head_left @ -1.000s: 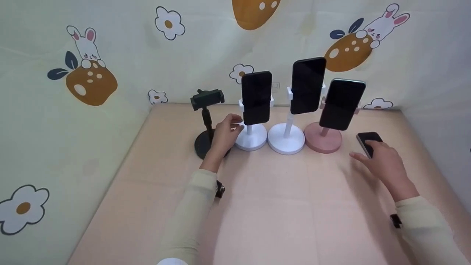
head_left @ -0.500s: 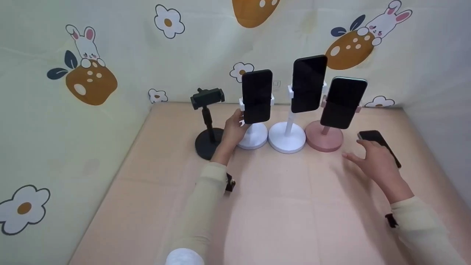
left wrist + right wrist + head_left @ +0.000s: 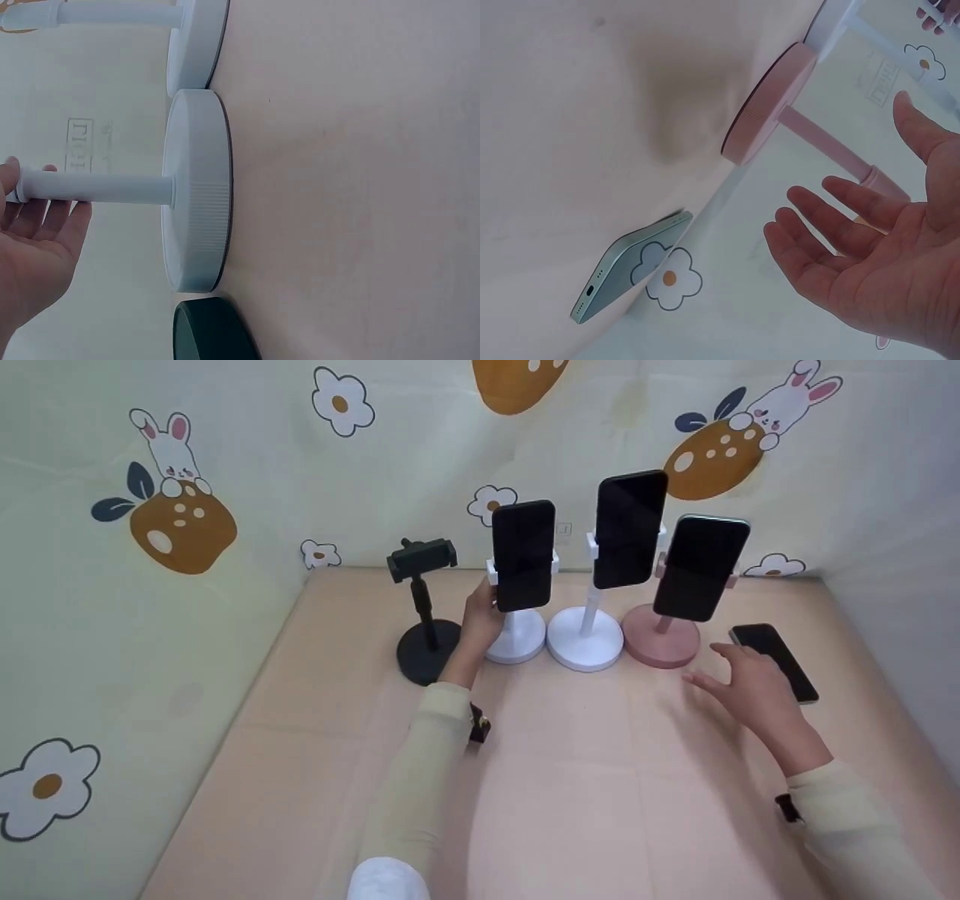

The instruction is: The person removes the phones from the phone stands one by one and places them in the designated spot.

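Observation:
My left hand (image 3: 481,621) grips the upright stem (image 3: 124,187) of the left white phone stand (image 3: 517,643), with the thumb on one side and the fingers round the other in the left wrist view. A dark phone (image 3: 524,556) sits in that stand's clamp. My right hand (image 3: 759,690) hovers above the table with fingers spread and nothing in them. It is between the pink phone stand (image 3: 660,643) and a phone lying flat (image 3: 784,661), whose mint edge (image 3: 611,262) shows in the right wrist view; the hand partly covers this phone in the head view.
A black phone stand (image 3: 427,652) with no phone in its clamp stands at the left of the row. A taller white stand (image 3: 585,645) holds a phone (image 3: 631,529), and the pink one holds another phone (image 3: 701,568). A patterned cloth wall (image 3: 247,472) rises behind the table.
My left hand has moved right and up and taken hold of the white stand's stem. My right hand has drawn back leftward, off the lying phone.

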